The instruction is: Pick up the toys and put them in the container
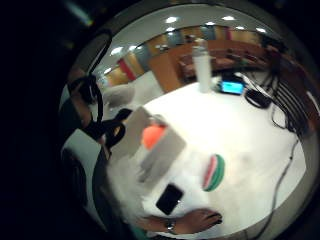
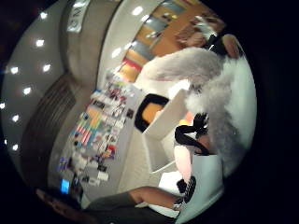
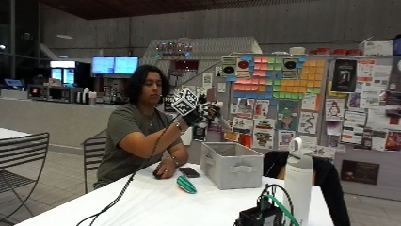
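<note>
In the outside view my gloved right hand [image 3: 202, 115] is raised at chest height, above and to the left of the grey fabric bin [image 3: 241, 172]. A fluffy grey-white plush toy [image 2: 205, 74] fills the edge of both palm views, pressed against my palm [image 1: 124, 182], and my fingers curl round it. The bin [image 1: 162, 155] lies below the hand with an orange toy [image 1: 152, 135] inside. A watermelon-slice toy [image 3: 185, 184] lies on the white table beside the bin [image 1: 214, 172].
The person's bare left hand [image 3: 164, 172] rests on the table next to a black phone [image 3: 189, 172]. A white bottle [image 3: 298, 174] and a small device with cables [image 3: 266, 214] stand at the near right. A black chair [image 3: 94, 150] is behind.
</note>
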Demonstrator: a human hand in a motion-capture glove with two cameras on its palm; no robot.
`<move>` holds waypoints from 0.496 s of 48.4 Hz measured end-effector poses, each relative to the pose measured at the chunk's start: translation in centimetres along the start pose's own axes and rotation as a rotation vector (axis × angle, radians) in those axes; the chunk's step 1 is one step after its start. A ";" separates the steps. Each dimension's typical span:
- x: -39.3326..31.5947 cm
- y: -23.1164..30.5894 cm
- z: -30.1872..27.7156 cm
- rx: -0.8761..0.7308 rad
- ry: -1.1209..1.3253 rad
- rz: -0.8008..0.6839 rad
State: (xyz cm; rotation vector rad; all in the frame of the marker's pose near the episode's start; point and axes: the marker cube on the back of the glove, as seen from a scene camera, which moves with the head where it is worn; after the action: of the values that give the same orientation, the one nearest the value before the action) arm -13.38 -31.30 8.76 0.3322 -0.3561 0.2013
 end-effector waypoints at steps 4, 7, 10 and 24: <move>-2.2 -0.2 2.3 -0.014 -0.043 -0.048; -2.5 -0.3 4.7 -0.094 -0.049 -0.044; -1.7 0.0 7.3 -0.244 -0.037 -0.031; 6.1 2.9 4.8 -0.312 0.063 0.065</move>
State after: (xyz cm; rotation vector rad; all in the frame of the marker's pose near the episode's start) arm -10.00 -29.46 16.09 0.0066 -0.3309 0.2162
